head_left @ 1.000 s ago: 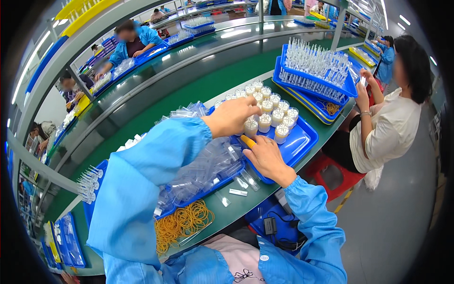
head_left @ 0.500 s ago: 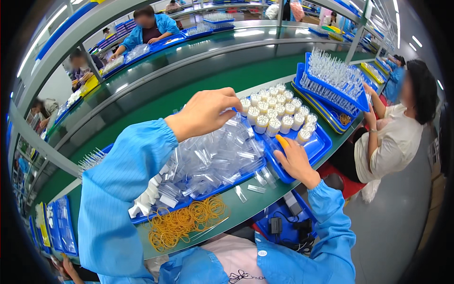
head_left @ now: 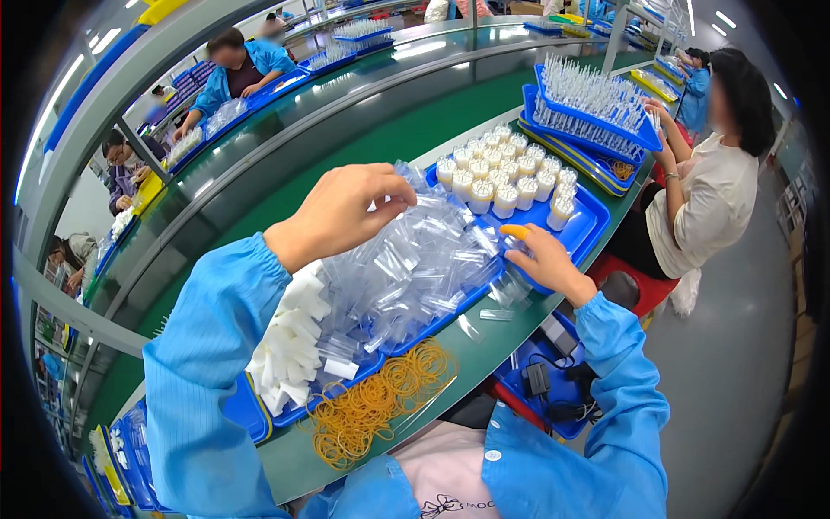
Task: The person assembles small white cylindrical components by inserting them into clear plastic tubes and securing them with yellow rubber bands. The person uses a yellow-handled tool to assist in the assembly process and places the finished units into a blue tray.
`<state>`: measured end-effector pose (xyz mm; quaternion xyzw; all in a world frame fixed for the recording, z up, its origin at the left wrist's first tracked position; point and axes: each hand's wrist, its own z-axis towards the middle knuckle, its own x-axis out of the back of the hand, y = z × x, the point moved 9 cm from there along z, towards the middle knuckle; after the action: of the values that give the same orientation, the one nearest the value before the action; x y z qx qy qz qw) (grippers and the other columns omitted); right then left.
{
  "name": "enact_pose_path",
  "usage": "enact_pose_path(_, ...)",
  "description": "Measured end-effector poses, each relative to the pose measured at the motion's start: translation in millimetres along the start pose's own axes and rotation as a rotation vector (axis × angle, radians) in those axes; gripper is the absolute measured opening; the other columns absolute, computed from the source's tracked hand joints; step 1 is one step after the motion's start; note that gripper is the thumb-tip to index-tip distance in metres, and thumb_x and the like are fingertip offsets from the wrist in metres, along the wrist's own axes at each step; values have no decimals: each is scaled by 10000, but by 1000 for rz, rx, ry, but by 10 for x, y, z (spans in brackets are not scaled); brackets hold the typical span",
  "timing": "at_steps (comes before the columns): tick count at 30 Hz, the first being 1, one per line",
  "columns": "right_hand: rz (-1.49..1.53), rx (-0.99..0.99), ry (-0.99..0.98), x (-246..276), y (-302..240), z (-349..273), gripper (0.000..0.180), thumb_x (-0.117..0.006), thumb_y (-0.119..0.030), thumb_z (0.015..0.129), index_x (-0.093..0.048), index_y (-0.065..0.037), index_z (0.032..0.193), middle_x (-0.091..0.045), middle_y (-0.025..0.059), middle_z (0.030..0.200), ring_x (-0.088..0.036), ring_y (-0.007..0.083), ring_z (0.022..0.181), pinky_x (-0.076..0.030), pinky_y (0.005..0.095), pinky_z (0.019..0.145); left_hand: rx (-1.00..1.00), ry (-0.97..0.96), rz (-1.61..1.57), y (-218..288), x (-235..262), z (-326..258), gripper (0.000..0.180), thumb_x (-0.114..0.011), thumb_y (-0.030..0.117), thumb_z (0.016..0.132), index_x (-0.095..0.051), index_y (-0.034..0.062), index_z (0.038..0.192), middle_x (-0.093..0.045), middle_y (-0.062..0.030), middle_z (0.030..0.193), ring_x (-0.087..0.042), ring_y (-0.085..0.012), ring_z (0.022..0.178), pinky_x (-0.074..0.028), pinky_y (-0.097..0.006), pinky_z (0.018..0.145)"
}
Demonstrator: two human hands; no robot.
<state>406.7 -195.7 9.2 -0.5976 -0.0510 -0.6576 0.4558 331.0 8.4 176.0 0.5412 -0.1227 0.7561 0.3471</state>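
My left hand is over the far part of a heap of clear plastic pieces, its fingers curled in. Whatever its fingertips hold, if anything, is hidden. My right hand is at the heap's right side, at the near edge of a blue tray. Its thumb and index finger are apart, and an orange finger cover sits on the index finger. Standing in that tray are several white cylinders with clear tops. White soft-looking pieces are piled left of the clear ones.
Yellow-brown rubber bands lie at the green table's near edge. Stacked blue trays of clear tubes stand at the far right, beside a seated person. Below the table is a blue bin with black adapters and cables. Other people work across the conveyor.
The view has turned, shifting the table in the picture. My left hand has drawn back leftward from the white cylinders to above the clear pieces. My right hand's thumb and index finger now show apart.
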Motion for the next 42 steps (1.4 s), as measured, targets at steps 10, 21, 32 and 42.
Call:
enact_pose_path(10,114,23,345,233,-46,-93,251,-648,-113,801,-648,-76,1050,-599,94,972,-598,307,791,-489,376,675,12,-91,-62,100,-996,749,113,-617,137,808,-666,94,901,-649,-78,861,-629,-268,810,-496,-378,691)
enact_pose_path(21,1065,-286,754,276,811,-227,305,-651,-83,858,-616,-22,1155,-643,3,908,-559,41,712,-429,181,544,-344,-419,515,184,-2291,1313,53,-602,117,721,-655,114,716,-643,-79,686,-660,-258,668,-510,-387,555)
enact_pose_path(32,1545,-344,720,296,961,-243,344,-649,-174,873,-586,-56,1190,-654,74,977,-614,108,718,-473,195,487,-100,-328,104,100,-1968,1455,197,-652,269,691,-647,98,789,-656,-97,766,-644,-294,740,-504,-424,649)
enact_pose_path(42,973,-146,811,107,-380,-661,281,-677,-44,830,-643,-33,1108,-622,17,941,-579,82,774,-464,191,560,-141,-227,589,905,-779,97,153,-622,133,662,-555,68,783,-521,-61,687,-520,-253,692,-409,-387,639)
